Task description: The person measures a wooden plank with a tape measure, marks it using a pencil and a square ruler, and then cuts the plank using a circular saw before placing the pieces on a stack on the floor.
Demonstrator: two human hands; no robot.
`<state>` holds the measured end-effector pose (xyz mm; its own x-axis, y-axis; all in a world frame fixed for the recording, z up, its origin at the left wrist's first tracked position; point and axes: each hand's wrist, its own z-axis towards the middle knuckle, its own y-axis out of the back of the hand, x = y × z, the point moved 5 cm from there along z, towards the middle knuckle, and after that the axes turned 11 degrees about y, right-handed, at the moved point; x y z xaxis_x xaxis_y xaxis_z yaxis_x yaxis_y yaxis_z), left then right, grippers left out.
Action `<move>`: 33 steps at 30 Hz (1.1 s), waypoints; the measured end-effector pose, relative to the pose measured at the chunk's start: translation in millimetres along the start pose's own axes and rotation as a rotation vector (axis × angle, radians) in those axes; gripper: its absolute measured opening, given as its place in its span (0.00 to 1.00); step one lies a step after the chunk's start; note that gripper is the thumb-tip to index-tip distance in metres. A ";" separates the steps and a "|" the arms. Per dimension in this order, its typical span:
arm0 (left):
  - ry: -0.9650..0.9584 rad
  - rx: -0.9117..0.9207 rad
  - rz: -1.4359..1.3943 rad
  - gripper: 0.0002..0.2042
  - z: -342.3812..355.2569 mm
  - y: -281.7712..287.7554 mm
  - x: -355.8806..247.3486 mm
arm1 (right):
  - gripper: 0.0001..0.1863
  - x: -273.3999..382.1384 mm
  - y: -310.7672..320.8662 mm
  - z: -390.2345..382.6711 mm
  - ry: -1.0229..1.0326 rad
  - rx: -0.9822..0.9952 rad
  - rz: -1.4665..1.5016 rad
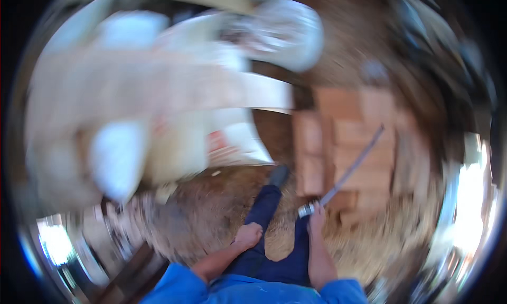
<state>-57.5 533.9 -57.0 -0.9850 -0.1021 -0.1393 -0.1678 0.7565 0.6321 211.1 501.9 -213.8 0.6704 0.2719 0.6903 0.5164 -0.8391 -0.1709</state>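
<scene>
My left hand (249, 234) is curled into a fist beside my left thigh, and nothing shows in it. My right hand (317, 215) grips a long, thin grey tool (352, 165) near its lower end, where a pale block with dark parts sits against the fingers. Its straight strip slants up and to the right, in front of a stack of reddish-brown bricks (364, 145). Blur hides whether the strip touches the bricks, and the tool's exact kind cannot be told.
White sacks (240, 140) are heaped to the left, with a long pale board (266, 92) across them. A round white bag or tub (288, 35) stands at the far side. Brown earth floor (206, 209) lies around my legs. Dark timber (129, 272) is at lower left.
</scene>
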 end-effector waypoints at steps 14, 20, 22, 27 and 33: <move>0.135 -0.014 -0.614 0.17 -232.3 -145.3 69.7 | 0.16 72.1 60.7 -224.6 0.006 1.776 -1.765; 0.544 -0.290 -1.320 0.13 -291.0 -206.9 211.9 | 0.19 -20.4 -48.5 -319.2 0.017 1.969 -1.883; 0.646 -0.342 -1.522 0.13 -320.4 -230.1 260.3 | 0.19 -57.7 -65.1 -349.4 0.023 1.954 -1.930; 0.869 -0.478 -2.227 0.12 -388.6 -292.3 362.6 | 0.17 -166.7 -125.3 -425.5 -0.305 1.760 -2.002; 0.943 -0.523 -2.270 0.14 -446.1 -283.5 466.9 | 0.12 -258.7 -271.7 -616.2 -0.456 1.628 -1.584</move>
<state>-488.0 -16.3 38.8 0.8374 -0.3567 -0.4140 -0.3207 -0.9342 0.1562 -431.0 369.3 87.3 -0.6312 0.3453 0.6945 0.2598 0.9378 -0.2303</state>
